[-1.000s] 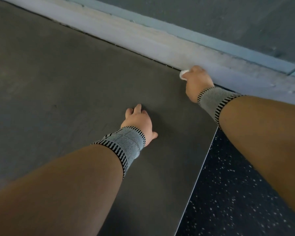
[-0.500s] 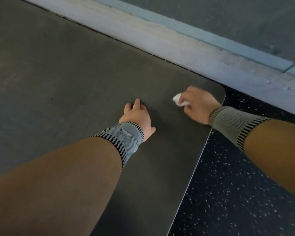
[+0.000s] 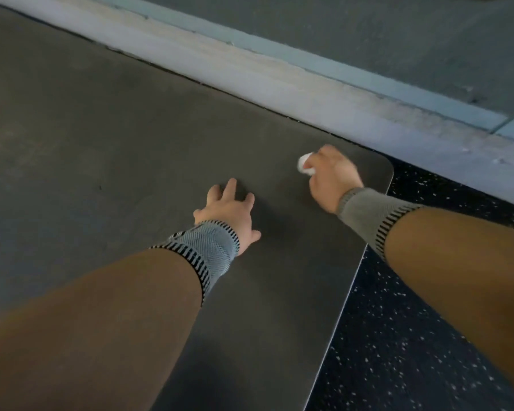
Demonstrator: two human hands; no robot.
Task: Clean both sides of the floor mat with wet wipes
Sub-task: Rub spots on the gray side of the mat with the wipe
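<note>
1. The step in hand looks to be wiping the upper face of the floor mat (image 3: 107, 149) near its rounded corner at centre right of the frame. To do it well, the wipe should be pressed flat and drawn in overlapping strokes that run right out to the rim and round the corner, so that no strip along the edge is missed.

2. The right hand (image 3: 331, 176), just inside that corner, has its fingers curled round a bunched white wet wipe (image 3: 304, 165); only a small wad shows past the fingers. Opened out flatter, the wipe would probably cover more surface per stroke.

3. The left hand (image 3: 230, 212), at mid-frame, lies with fingers spread and straight on the mat, holding nothing. It appears to steady the mat, which is sensible: a light mat could creep across the floor under a firm stroke.

4. Both wrists wear grey knitted bands with striped edges.

5. The mat is a dark grey, matte sheet lying flat, filling the left and centre of the frame. Its right edge shows a thin pale line and its far corner is rounded. Its far edge lies close against a pale wall base (image 3: 294, 75) that crosses the upper frame diagonally.

6. To the lower right lies black speckled flooring (image 3: 413, 336). No dirt or damp streak can be made out on the mat in this dim light.

7. The underside is hidden; in all likelihood it has yet to be cleaned.
</note>
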